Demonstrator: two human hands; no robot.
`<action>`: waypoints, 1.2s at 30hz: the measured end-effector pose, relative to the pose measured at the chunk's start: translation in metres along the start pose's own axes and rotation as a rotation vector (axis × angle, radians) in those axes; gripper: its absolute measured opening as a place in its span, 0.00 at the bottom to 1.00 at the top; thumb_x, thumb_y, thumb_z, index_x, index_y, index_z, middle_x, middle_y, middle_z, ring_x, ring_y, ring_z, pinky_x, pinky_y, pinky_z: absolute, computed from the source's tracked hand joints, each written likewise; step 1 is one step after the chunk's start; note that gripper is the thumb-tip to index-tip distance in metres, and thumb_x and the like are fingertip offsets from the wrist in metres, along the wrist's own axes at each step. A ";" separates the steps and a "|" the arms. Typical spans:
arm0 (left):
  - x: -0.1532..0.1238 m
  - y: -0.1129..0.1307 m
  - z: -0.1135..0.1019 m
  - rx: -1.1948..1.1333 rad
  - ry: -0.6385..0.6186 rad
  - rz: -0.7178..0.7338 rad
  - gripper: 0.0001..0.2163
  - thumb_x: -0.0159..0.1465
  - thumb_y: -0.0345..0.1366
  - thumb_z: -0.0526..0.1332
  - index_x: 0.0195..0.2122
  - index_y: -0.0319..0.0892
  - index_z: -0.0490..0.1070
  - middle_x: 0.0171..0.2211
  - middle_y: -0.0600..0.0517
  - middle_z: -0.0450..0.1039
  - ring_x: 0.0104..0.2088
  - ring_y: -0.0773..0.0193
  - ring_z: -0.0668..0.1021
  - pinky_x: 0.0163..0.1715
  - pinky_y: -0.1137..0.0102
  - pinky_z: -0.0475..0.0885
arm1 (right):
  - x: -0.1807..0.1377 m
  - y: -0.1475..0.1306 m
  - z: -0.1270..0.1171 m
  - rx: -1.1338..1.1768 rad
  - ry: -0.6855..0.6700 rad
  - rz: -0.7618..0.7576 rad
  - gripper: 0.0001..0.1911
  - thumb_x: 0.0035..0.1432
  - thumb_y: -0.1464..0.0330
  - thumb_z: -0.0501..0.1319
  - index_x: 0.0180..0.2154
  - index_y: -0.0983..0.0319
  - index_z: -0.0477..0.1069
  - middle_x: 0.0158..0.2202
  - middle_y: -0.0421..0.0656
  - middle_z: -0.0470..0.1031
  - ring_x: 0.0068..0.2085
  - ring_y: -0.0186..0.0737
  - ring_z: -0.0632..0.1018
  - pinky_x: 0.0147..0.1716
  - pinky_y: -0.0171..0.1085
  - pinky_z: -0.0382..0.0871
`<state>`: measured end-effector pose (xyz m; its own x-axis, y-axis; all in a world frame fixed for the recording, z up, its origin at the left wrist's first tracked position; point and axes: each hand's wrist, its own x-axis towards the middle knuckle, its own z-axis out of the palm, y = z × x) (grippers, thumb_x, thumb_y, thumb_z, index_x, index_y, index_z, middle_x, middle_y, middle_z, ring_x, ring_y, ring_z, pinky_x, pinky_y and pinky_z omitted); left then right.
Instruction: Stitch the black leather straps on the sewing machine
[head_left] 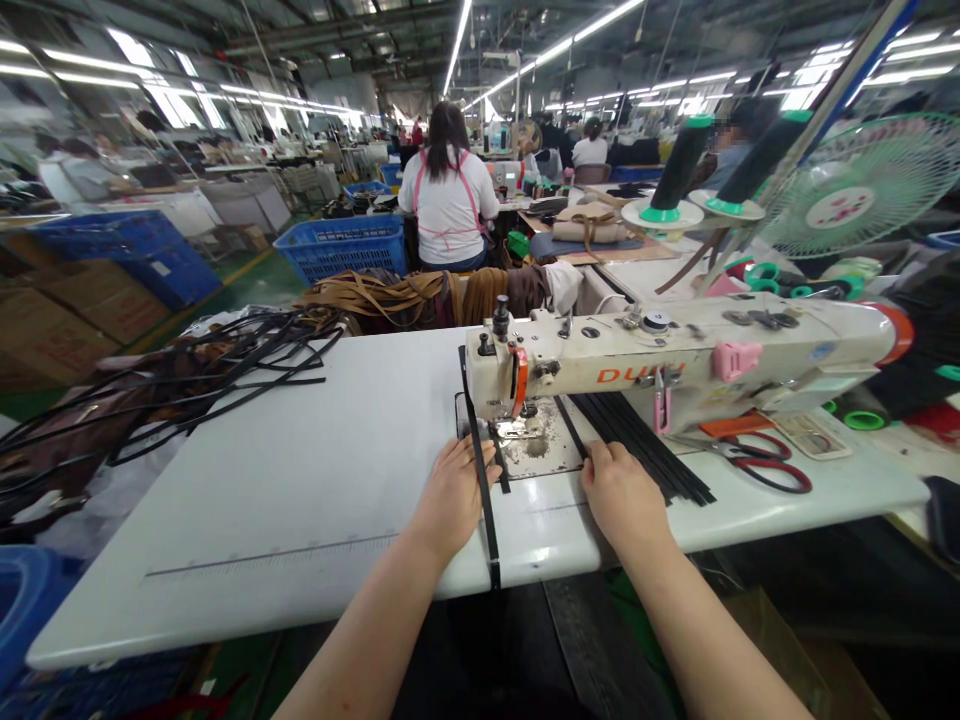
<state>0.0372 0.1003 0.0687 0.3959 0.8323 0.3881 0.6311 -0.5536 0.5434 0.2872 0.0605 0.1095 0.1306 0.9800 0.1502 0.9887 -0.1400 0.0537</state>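
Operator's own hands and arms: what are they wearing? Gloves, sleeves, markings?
Left hand and right hand: no gloves. Left forearm and right forearm: bare to the picture's edge, no sleeves, watch or cables visible. No clear markings. Rings too small to judge.

- Left hand (456,492) at a long black strip (487,525) reaching the front edge of the white table (322,450)
- Right hand (621,488) touching another strip (572,428) (its grip is hidden)
- Sewing machine (712,352) over bundled strips (646,452), scissors (772,464) near
- Beyond, a co-worker (448,200), back turned
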 end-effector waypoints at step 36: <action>0.002 -0.006 0.005 0.085 0.005 0.031 0.15 0.76 0.38 0.55 0.60 0.44 0.71 0.63 0.44 0.73 0.68 0.48 0.70 0.68 0.46 0.66 | -0.033 -0.004 -0.025 1.458 -0.451 0.289 0.20 0.60 0.51 0.58 0.30 0.60 0.72 0.24 0.38 0.71 0.24 0.34 0.70 0.23 0.34 0.63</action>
<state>0.0380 0.1052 0.0622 0.4133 0.8143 0.4076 0.6726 -0.5747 0.4662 0.2775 0.0251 0.1289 0.0684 0.9425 -0.3272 0.1048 -0.3330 -0.9371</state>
